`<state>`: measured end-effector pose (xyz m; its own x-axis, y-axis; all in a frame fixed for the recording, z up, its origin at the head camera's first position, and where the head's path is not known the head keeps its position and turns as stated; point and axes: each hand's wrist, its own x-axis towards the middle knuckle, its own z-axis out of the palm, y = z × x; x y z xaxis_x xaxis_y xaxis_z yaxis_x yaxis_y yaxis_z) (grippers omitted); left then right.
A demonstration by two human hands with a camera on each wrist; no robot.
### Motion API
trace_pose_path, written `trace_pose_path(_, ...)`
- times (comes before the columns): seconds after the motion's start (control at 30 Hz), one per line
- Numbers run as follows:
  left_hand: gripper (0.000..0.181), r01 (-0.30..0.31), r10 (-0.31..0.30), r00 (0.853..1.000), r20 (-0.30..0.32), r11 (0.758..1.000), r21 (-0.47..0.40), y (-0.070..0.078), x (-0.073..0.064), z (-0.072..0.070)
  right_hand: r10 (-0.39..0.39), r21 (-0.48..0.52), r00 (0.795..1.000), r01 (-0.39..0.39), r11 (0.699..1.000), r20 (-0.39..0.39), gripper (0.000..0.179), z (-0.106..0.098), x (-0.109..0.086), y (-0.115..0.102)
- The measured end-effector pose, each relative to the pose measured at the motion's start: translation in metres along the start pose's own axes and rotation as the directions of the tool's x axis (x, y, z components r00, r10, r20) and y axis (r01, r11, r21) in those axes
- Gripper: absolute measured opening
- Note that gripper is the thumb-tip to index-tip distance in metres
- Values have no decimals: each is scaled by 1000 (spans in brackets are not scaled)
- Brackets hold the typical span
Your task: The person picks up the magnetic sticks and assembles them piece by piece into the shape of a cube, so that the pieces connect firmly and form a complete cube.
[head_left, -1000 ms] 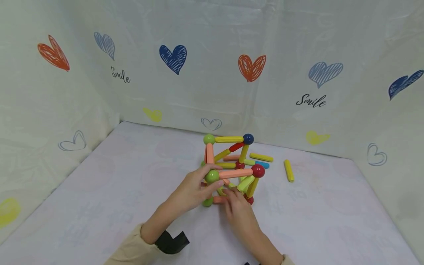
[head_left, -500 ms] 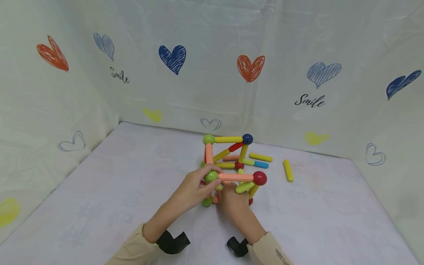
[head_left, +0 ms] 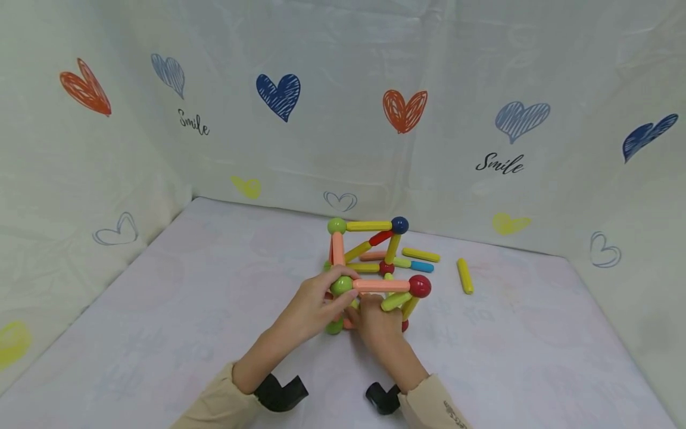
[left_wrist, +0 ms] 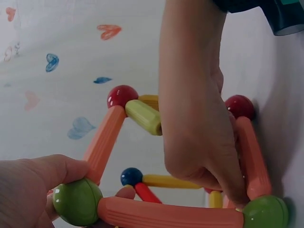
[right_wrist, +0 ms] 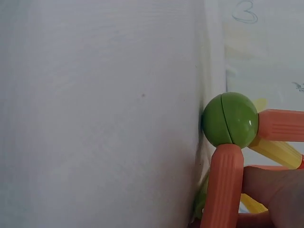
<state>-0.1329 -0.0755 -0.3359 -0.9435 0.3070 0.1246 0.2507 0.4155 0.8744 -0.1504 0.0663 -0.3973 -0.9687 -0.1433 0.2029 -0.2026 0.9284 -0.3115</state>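
A frame of coloured rods and balls stands on the table. My left hand [head_left: 306, 305] grips the green ball [head_left: 342, 285] at its upper front left corner, thumb and fingers on either side. From that ball a salmon rod [head_left: 382, 286] runs to a red ball [head_left: 420, 286], where a lime rod [head_left: 396, 301] slants down with one end free. My right hand [head_left: 382, 325] reaches into the frame below the salmon rod, fingers bent. In the left wrist view its fingertip is right at the lower green ball [left_wrist: 266, 212]; I cannot tell what those fingers hold.
Behind, the frame has a blue ball [head_left: 399, 225], a green ball [head_left: 336, 226] and a yellow rod [head_left: 368, 226] between them. Loose rods lie to the right: one yellow [head_left: 465, 276], another yellow [head_left: 421, 255], and a blue one [head_left: 422, 267]. A heart-printed sheet rises behind the table.
My right hand has turned and pushed deeper into the frame, its sleeve coming into view. The front red ball has shifted slightly down and right. My left hand keeps its grip.
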Motion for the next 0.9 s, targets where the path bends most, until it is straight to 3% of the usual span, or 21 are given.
trace_pose_path(0.1, 23, -1, 2, 1000, -3, 1000, 9, 0, 0, 1, 38, -6, 998, -37, 999, 54, 44, 1, 1, -1)
trace_pose_path(0.23, 22, -13, 13, 1000, -10, 1000, 10, 0, 0, 2, 24, -35, 998, -22, 999, 65, 32, 3, 0, -1)
trace_pose_path(0.37, 23, -7, 7, 1000, -14, 1000, 9, 1, 0, 2, -6, -31, 1000, 6, 999, 21, 34, 2, -4, -3)
trace_pose_path(0.7, 25, 4, -4, 1000, -5, 1000, -9, 1, 0, 0, 79, 37, 989, -84, 996, 122, 33, -14, -32, -14)
trace_pose_path(0.8, 25, 9, -9, 1000, -1, 1000, -9, 2, 0, 0, 101, 86, 977, -118, 989, 186, 33, -22, -45, -10)
trace_pose_path(0.9, 25, 14, -14, 1000, -1, 1000, 1, 2, 0, 0, 90, 229, 969, -144, 963, 231, 32, -30, -56, -3)
